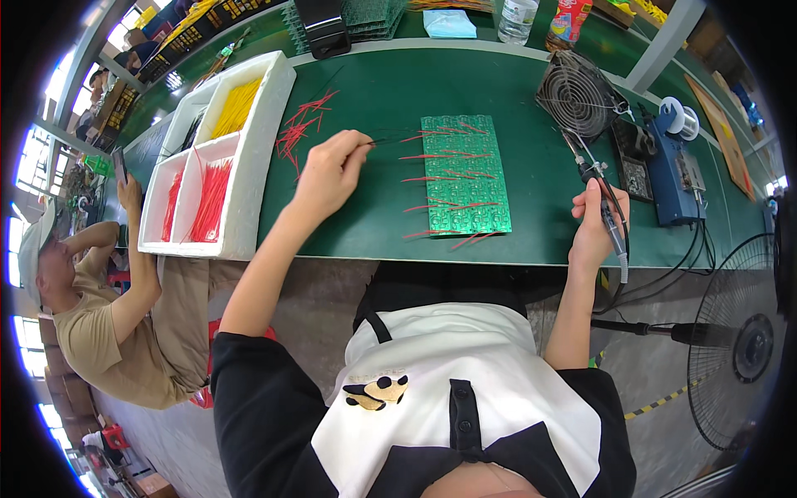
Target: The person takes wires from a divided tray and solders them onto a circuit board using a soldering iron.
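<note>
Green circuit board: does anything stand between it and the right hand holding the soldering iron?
Nothing visible does: only bare tabletop shows between the green circuit board and the right hand with its soldering iron.

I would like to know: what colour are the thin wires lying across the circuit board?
The thin wires are red, showing best in the head view.
</note>
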Available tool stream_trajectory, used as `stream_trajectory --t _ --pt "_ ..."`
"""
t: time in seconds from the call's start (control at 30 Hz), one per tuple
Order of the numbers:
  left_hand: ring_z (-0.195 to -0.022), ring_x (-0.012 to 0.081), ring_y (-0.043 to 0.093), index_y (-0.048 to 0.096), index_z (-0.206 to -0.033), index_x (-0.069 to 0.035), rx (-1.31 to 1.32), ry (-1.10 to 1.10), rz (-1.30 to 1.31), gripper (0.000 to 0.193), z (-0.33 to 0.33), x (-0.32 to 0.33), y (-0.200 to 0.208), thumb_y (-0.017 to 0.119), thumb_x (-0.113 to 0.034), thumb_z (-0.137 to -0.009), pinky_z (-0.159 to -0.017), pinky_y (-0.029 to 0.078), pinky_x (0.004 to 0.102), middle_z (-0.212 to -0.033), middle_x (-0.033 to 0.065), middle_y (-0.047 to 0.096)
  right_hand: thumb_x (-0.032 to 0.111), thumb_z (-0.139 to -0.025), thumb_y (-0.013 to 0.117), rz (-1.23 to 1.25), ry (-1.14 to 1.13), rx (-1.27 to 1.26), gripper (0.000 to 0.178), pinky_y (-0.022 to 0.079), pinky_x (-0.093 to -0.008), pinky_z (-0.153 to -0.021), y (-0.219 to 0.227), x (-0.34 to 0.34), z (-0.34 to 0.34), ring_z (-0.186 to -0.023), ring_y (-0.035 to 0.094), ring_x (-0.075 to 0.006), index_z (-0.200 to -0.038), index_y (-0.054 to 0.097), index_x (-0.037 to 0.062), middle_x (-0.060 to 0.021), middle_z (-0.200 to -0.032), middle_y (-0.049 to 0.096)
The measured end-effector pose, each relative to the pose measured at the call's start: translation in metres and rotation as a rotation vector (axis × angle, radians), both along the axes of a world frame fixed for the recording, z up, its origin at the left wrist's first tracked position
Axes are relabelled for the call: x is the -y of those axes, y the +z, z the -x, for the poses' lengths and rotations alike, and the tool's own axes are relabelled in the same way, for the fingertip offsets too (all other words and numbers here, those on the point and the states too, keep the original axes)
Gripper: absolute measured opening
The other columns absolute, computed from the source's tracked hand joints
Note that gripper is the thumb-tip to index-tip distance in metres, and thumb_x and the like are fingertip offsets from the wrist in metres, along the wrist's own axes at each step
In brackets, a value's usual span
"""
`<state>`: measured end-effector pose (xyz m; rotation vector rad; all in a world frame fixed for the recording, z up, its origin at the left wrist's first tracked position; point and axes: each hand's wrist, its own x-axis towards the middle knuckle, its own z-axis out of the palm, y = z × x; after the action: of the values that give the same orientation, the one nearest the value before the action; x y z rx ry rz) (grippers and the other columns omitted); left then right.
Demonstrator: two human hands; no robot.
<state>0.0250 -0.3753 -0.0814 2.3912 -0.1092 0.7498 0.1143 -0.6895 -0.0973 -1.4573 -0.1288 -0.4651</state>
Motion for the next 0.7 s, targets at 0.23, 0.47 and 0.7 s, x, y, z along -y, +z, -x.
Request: stream_trajectory --t 0.23,0.47,0.7 --pt "-0.055 0.0007 0.042 0.056 -0.078 0.004 -0.271 -0.117 0.502 0.01 -0.022 0.005 -0.029 0.058 -0.006 -0.079 -0.048 0.035 0.0183 -0.062 0.0001 0.054 0.012 -0.081 0.062 -0.04 0.068 -0.026 0.016 0.04 -0.0185 -0.05 0.006 -0.018 0.002 -0.05 0.05 -0.0082 -0.086 0.051 0.001 -0.007 -0.064 0.058" --pt "-0.054 0.0015 0.044 0.061 -0.079 0.004 -0.301 -0.111 0.452 0.012 -0.029 0.002 -0.028 0.059 -0.008 -0.078 -0.049 0.036 0.0193 -0.059 0.0016 0.055 0.011 -0.082 0.06 0.062 0.13 -0.036 0.015 0.038 -0.018 -0.047 0.002 -0.03 0.002 -0.05 0.049 -0.0063 -0.085 0.05 0.0009 -0.0065 -0.063 0.057" --pt "-0.059 0.005 0.052 0.062 -0.084 0.005 -0.322 -0.152 0.453 0.015 -0.03 0.002 -0.022 0.059 -0.009 -0.079 -0.055 0.042 0.0207 -0.065 0.0044 0.061 0.007 -0.082 0.056 0.065 0.384 -0.009 0.012 0.032 -0.0174 -0.041 0.006 -0.046 0.042 -0.042 0.041 -0.0058 -0.083 0.047 0.0013 -0.0065 -0.056 0.051"
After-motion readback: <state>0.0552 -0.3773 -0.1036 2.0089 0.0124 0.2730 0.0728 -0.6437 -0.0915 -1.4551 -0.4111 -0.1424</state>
